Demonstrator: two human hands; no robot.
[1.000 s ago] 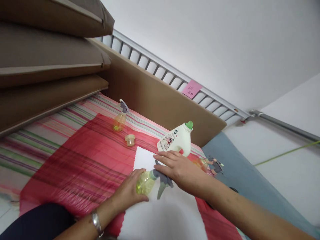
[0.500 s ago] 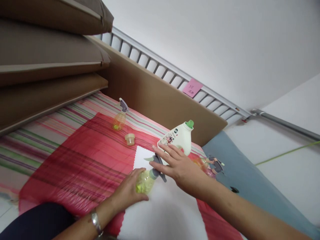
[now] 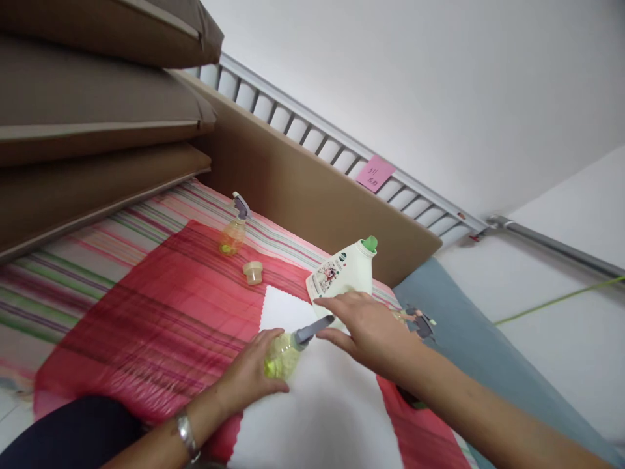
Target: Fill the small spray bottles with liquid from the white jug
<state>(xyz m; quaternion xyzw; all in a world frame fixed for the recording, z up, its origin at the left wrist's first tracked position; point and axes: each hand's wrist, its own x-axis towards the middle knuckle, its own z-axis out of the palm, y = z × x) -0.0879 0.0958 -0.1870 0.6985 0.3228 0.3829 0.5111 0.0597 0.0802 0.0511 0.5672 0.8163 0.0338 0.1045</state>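
The grey trigger head (image 3: 312,329) has swung round since before, twisted by the right hand (image 3: 368,329), whose fingers pinch it. The left hand (image 3: 254,374) wraps the yellow spray bottle (image 3: 280,355) on the white cloth (image 3: 322,410). Unscrewing seems underway; further turns likely need that steady grip.

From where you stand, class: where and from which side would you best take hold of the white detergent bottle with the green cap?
Probably the white detergent bottle is best gripped at its narrower neck under the green cap, coming from above. It stands upright, its top is free, and the right hand crowds its lower front.
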